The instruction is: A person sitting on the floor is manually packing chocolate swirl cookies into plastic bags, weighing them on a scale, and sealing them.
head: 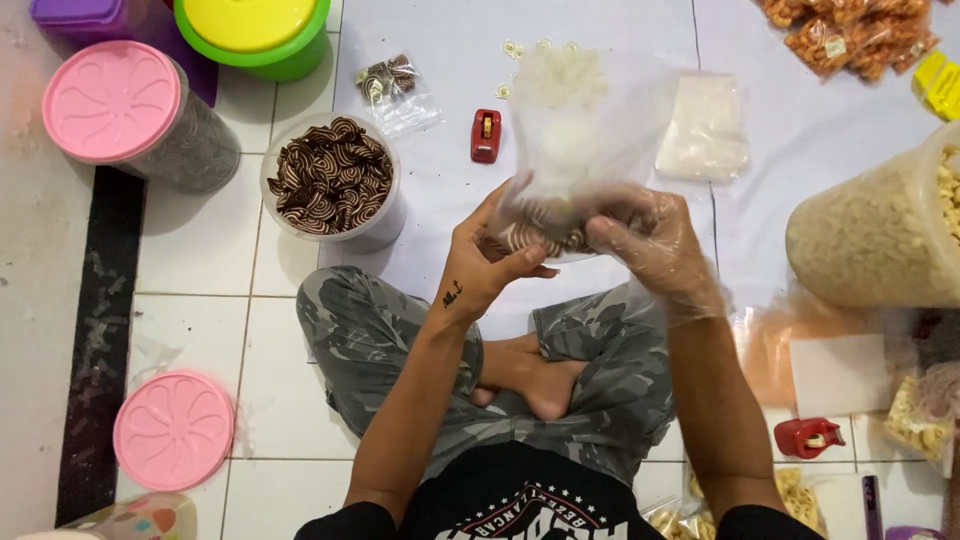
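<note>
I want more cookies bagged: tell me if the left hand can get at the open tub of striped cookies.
Probably yes: the open tub stands uncovered just beyond the left hand, nothing between them, though that hand is holding the clear bag.

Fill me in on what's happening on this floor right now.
A person sits cross-legged on the tiled floor, holding a clear plastic bag with both hands. The left hand is bare and grips the bag's lower edge; the right hand wears a thin plastic glove. A few striped brown cookies sit at the bag's bottom. An open tub of the same cookies stands to the left, and a small red tape dispenser lies behind the bag.
</note>
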